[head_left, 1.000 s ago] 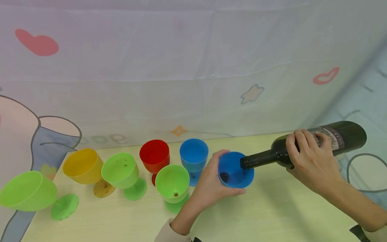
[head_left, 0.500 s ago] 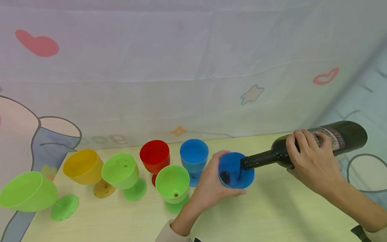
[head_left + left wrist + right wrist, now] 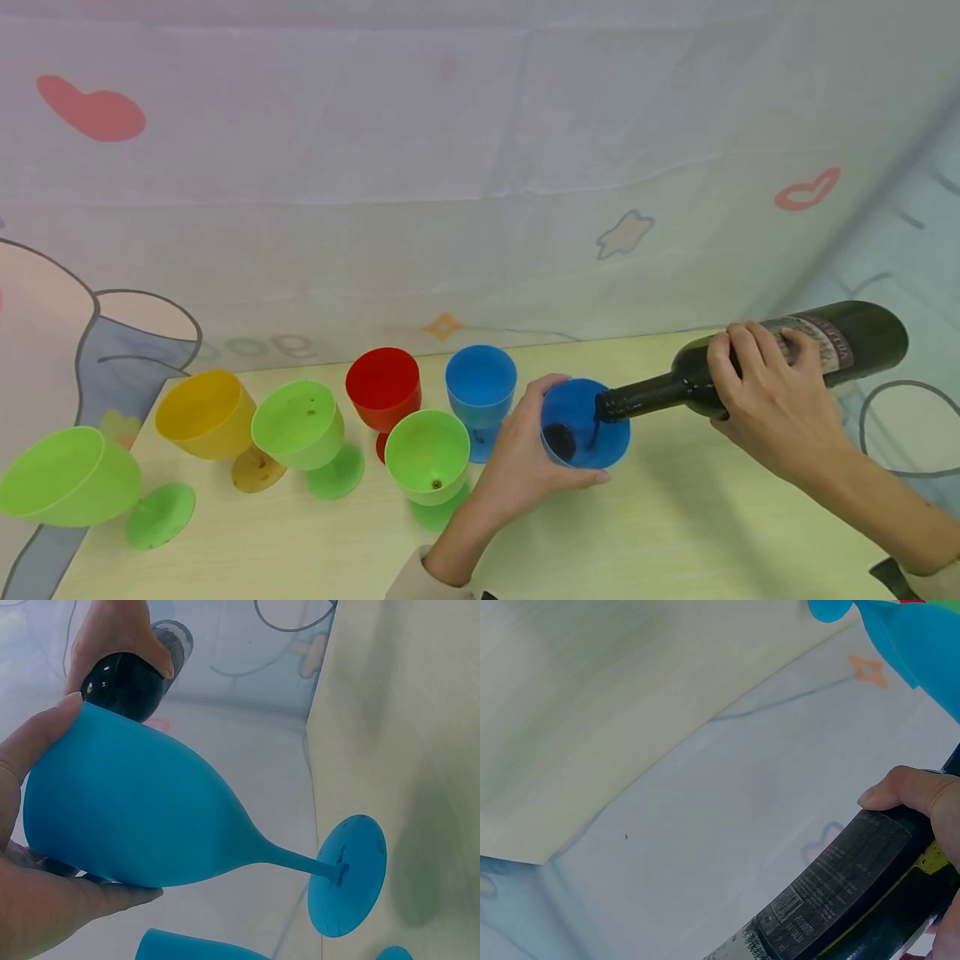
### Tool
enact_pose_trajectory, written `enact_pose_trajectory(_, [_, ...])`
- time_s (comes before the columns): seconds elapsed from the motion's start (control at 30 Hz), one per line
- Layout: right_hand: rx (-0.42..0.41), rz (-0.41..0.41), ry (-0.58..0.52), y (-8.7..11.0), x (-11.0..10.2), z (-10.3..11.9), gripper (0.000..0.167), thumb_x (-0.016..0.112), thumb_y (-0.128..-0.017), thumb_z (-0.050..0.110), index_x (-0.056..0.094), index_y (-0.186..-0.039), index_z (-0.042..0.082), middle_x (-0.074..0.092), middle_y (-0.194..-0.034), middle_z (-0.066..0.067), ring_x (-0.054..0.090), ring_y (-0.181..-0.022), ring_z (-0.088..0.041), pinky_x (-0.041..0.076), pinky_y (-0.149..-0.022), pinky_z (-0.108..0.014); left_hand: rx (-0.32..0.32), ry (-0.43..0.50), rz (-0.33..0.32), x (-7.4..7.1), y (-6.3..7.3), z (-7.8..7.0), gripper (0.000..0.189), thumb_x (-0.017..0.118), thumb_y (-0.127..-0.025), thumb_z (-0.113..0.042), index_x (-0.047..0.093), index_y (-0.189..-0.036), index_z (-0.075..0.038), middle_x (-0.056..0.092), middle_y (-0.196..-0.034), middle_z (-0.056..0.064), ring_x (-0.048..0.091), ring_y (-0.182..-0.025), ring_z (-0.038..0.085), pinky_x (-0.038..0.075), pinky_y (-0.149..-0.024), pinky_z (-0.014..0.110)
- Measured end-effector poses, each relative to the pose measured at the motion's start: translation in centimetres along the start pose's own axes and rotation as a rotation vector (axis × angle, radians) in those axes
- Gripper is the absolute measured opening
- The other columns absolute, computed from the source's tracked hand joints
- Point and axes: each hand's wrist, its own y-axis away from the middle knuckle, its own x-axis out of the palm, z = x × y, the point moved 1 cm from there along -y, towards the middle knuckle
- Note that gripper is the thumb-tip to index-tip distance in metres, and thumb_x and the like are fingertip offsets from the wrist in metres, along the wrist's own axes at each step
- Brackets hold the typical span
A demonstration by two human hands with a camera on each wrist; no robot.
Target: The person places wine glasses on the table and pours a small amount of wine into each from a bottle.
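Note:
My left hand (image 3: 517,458) grips a blue plastic goblet (image 3: 573,400) round its bowl. In the left wrist view the goblet's foot (image 3: 349,877) shows beside its shadow on the table. My right hand (image 3: 780,404) is wrapped round a dark glass wine bottle (image 3: 873,337), tilted with its neck down to the left. The bottle's mouth (image 3: 606,406) is at the goblet's right rim. A thin dark stream falls from it, and dark liquid (image 3: 559,440) pools inside the bowl. Beyond the goblet, the left wrist view shows the bottle's dark shoulder (image 3: 124,682).
Left of my left hand stand another blue goblet (image 3: 482,387), a red goblet (image 3: 382,387), a yellow goblet (image 3: 206,414) and several green goblets (image 3: 427,457). They share the pale table (image 3: 600,550). Behind it hangs a printed cloth (image 3: 450,167).
A dark stream now runs from the bottle's mouth, not seen one second ago. The dark pool in the goblet has grown. Both hands have stayed in nearly the same place.

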Motion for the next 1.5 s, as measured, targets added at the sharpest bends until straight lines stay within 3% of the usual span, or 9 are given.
enact_pose_trajectory(1.5, [-0.005, 0.049, -0.003, 0.14, -0.08, -0.10, 0.088, 0.087, -0.031, 0.022, 0.044, -0.100, -0.014, 0.047, -0.092, -0.030, 0.047, -0.087, -0.044, 0.036, -0.071, -0.064, 0.004, -0.002, 0.003, 0.13, 0.01, 0.13, 0.087, 0.084, -0.064, -0.026, 0.033, -0.134, -0.019, 0.044, -0.133, 0.004, 0.040, -0.120, 0.026, 0.043, -0.088, 0.044])
